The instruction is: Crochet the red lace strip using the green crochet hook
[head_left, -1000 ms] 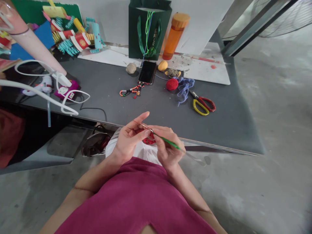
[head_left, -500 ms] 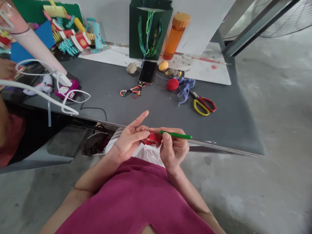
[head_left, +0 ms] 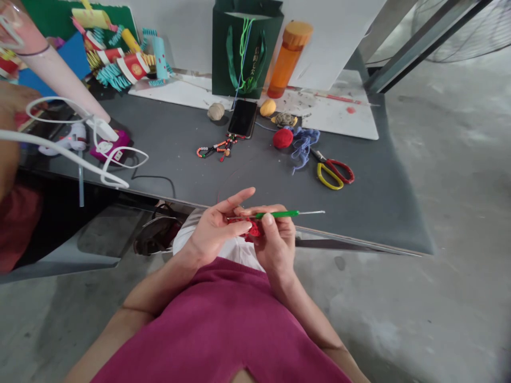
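Observation:
My right hand grips a crochet hook with a green handle, thumb on top, its bare metal end pointing right. My left hand pinches a small piece of red crochet work between thumb and fingers, with the index finger stretched out. The hook's other end runs left to the red piece, partly hidden by the left fingers. Both hands are close together above my lap, at the table's front edge. Beyond them on the table lie a red yarn ball and scissors with red and yellow handles.
A phone with a beaded strap, blue yarn and small yarn balls lie farther back. Behind them stand a green paper bag and an orange bottle. White cables and another person's arm are at left.
My right hand has moved left toward the left hand, carrying the hook, which now lies more level. My left index finger has shifted slightly right. At left, the other person's arm has moved.

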Motion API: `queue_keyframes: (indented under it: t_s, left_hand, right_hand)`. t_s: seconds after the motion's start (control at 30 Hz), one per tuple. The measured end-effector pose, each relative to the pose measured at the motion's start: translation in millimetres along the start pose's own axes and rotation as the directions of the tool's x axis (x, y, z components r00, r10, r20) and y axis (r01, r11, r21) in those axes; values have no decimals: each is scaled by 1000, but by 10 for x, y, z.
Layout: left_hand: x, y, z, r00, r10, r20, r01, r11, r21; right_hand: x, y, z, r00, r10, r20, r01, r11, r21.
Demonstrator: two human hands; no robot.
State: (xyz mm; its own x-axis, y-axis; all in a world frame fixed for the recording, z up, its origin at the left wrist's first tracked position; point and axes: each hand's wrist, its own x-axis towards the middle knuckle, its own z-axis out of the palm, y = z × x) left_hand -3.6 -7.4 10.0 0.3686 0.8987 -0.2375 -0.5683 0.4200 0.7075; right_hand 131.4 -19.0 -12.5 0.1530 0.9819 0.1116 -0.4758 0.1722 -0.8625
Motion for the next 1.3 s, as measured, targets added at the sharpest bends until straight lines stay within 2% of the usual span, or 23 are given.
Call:
queue_keyframes:
  t_s: [0.1,0.33,0.5,0.6,0.67,0.77,0.83,0.87,0.93,1.07,1.17,1.3]
  left_hand:
    - [-4,-17,-15,997,78,-24,-77,994,72]
    - [20,0,-71,995,92,-48,-87,991,99]
    - [42,20,-54,996,86,-25,-84,993,78]
    - [57,6,-30,997,68,-21,-67,996,57]
    - [62,-12,-9,996,90,-25,-89,995,45]
    - [54,-29,29,992,120,-41,-119,993,16]
    - [43,-24,51,993,108,-54,-109,994,-10]
    - [39,-17,58,994,91,-60,-92,995,-25]
    - [34,0,63,997,42,-60,-46,997,-57]
    - [40,27,37,999,-25,-43,20,994,-109]
    - [43,36,13,998,-44,-33,40,993,-110]
    - [41,44,-5,997,-63,-52,57,993,-102]
  right_hand:
    - [-6,27,40,998,7,-64,-5,1000,19]
    - [54,-37,16,992,31,-120,-25,998,56]
    - [64,-32,6,996,-33,-77,32,999,-12]
    - [32,-25,-20,993,-109,-33,105,988,-110]
    - [7,-24,-55,973,-231,20,229,942,-245]
    - [-17,-18,-109,877,-446,180,477,755,-451]
    - [-21,-5,-121,828,-514,224,551,673,-493]
    - [-21,2,-116,829,-521,203,547,680,-488]
    - [-20,15,-88,866,-487,117,485,757,-438]
    - [-37,15,-26,948,-317,-28,293,904,-312]
    - [-61,2,-20,961,-259,-93,222,930,-294]
    - [-68,-15,-49,967,-234,-102,201,944,-260]
